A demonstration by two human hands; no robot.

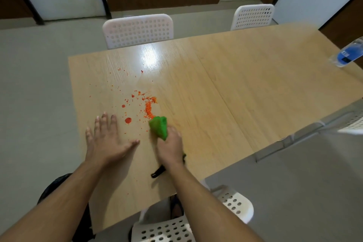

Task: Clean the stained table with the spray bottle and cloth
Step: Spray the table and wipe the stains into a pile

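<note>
R hand [170, 143] is clenching green cloth [159, 126] just below orange stain [148, 108]; L hand [107, 139] is lying released, flat on worktop [235, 84]. Best sweeping crumbs inward w/ steady pressure.

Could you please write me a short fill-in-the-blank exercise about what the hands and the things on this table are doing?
1. The right hand grips a cloth whose colour is ____.
2. The left hand lies with fingers spread, palm down, on the ____.
3. The crumbs and stains on the wooden table are coloured ____.
4. The blue-labelled bottle stands near the table's far ____ edge.

Missing words: green; table; orange-red; right
</note>
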